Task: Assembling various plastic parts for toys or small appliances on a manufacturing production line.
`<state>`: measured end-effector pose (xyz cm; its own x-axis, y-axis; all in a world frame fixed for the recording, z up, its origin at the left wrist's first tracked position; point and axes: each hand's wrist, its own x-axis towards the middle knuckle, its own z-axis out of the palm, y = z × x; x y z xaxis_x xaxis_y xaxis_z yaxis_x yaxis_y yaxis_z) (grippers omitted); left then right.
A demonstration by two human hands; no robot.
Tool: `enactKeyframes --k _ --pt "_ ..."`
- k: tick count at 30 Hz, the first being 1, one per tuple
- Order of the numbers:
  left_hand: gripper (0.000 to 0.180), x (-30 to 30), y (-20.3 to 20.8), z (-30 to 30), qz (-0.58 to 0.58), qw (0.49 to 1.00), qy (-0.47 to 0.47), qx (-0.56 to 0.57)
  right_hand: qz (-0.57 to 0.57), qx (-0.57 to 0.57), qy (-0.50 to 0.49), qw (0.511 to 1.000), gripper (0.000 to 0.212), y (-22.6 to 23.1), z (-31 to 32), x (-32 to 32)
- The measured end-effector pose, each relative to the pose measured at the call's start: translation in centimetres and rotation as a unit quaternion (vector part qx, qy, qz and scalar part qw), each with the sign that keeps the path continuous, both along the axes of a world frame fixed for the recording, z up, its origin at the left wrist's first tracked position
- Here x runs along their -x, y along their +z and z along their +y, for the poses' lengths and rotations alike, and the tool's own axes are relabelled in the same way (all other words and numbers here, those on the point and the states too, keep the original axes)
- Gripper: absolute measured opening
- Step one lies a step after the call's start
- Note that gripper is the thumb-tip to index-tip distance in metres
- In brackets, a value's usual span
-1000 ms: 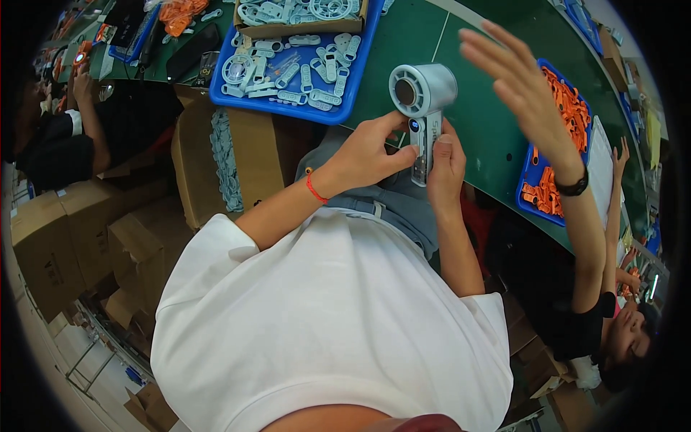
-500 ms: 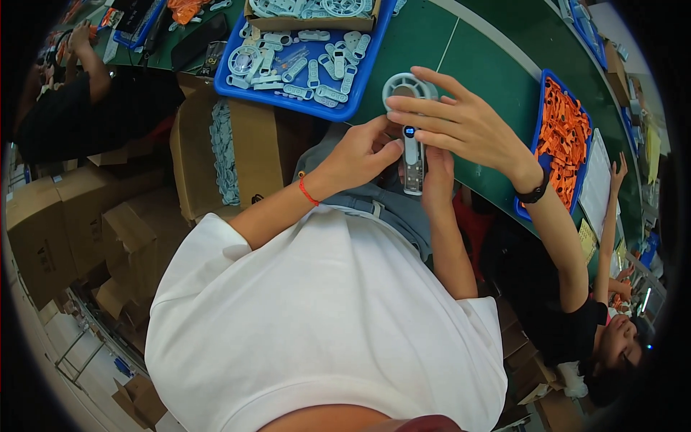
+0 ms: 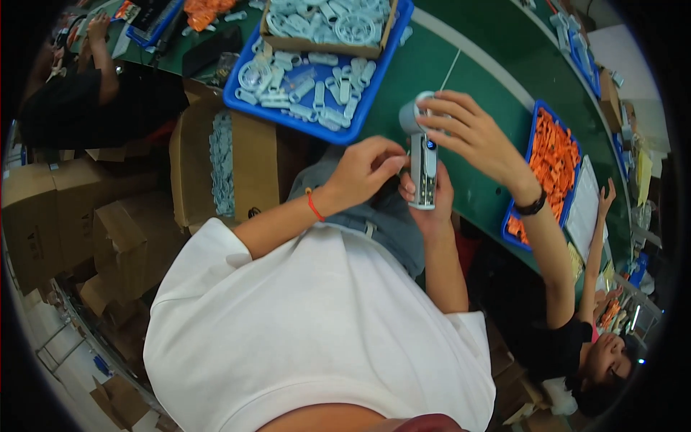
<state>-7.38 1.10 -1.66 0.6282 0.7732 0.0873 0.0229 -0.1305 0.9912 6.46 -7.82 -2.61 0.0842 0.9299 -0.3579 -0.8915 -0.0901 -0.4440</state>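
A pale blue handheld fan (image 3: 425, 176), its slim handle showing internal parts and a small lit display, stands over the table's near edge. My right hand (image 3: 440, 205) is closed around the handle from the right and below. Just left of the handle is my left hand (image 3: 358, 173), thumb and forefinger pinched together near the fan's side. What the pinch holds, if anything, is too small to name. From the right, a co-worker's hand (image 3: 468, 129) with a dark wristband reaches over the round fan head (image 3: 411, 117), its fingers touching or covering part of it.
Ahead on the green table (image 3: 461, 93), a blue tray (image 3: 345, 135) holds pale blue parts and a cardboard box (image 3: 381, 45) with more. Orange parts fill another blue tray (image 3: 509, 216) at right. An open carton (image 3: 255, 155) stands left of my lap; a co-worker (image 3: 533, 302) is close on the right.
The fan has turned and tilted, so its head now shows more from the side. My left hand has drawn slightly left of the handle. The co-worker's hand has shifted right along the fan head.
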Motion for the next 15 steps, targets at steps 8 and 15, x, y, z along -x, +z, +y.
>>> enactKeyframes --k 8,15 --pt "0.009 -1.1 -1.6 0.7 0.043 0.988 0.002 -0.146 0.130 -0.045 -0.118 0.983 0.041 -1.4 1.6 -5.1" --pt "0.008 -4.3 -4.1 2.9 0.057 0.960 -0.033 -0.273 0.072 -0.074 -0.241 0.965 0.047 0.8 4.9 -10.8"
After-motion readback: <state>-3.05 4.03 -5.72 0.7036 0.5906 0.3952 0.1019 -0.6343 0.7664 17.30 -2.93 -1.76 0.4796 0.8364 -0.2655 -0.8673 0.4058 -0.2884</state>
